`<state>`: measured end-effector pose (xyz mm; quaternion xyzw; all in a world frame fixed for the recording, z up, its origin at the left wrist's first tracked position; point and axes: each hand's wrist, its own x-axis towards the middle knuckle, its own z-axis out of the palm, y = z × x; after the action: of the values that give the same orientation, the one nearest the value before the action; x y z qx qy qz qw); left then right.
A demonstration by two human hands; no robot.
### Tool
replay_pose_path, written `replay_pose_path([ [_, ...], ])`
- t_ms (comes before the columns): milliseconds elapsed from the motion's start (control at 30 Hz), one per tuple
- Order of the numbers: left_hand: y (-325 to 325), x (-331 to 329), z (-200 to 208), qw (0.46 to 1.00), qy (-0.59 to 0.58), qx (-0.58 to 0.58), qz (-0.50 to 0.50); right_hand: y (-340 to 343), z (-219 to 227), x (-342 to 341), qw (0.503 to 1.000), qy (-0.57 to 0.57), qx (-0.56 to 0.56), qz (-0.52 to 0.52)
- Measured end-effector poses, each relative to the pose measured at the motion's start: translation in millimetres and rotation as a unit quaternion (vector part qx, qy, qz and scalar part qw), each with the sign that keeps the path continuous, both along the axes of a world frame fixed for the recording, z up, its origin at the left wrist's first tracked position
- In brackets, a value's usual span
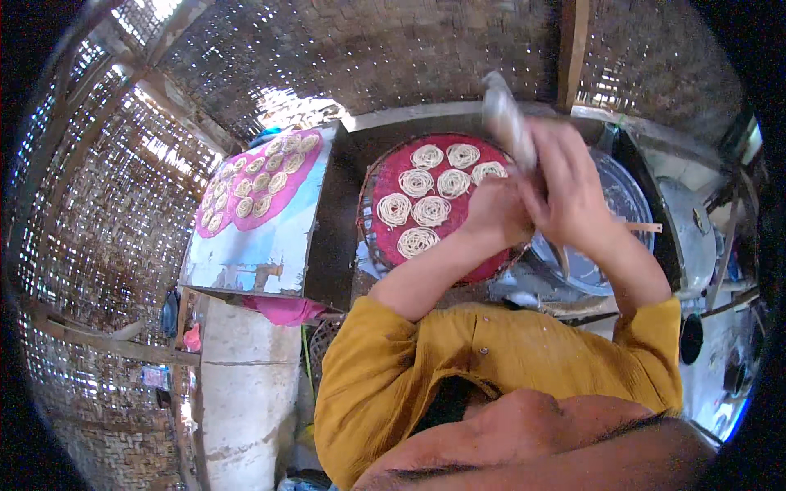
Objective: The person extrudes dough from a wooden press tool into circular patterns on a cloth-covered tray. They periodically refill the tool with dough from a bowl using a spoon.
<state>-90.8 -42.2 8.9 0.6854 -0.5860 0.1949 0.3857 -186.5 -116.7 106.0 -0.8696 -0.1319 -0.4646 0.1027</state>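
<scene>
No words, numbers or signs can be read. Low on the woven wall (106,270), a small pale patch (155,376) with coloured areas is too small to make out. Past the right edge of the worktop (667,254), a dark oval mark (698,218) on the grey metal container (684,245) is unreadable. The bag (506,119) is blurred, its surface illegible.

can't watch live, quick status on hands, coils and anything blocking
Right hand holding blurred plastic bag. Left hand alongside, grip unclear. Pale noodle-like coils on red cloth. Left forearm partly covering cloth.
</scene>
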Motion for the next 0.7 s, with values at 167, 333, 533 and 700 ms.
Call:
replay_pose_path([
  [167,20,-16,32,0.973,-0.105,0.195,-0.067,5,14,-53,0.976,0.093,-0.171,0.092],
  [333,32,-24,41,0.976,-0.173,0.116,-0.059,-18,1,-74,0.988,0.121,-0.003,0.096],
  [533,37,32,16,0.985,-0.047,0.165,0.02,-71,9,-108,0.927,0.028,0.371,-0.044],
  [700,16,45,-7,0.8,0.504,0.054,-0.321,-102,-3,-111,0.828,-0.335,0.448,0.041],
])
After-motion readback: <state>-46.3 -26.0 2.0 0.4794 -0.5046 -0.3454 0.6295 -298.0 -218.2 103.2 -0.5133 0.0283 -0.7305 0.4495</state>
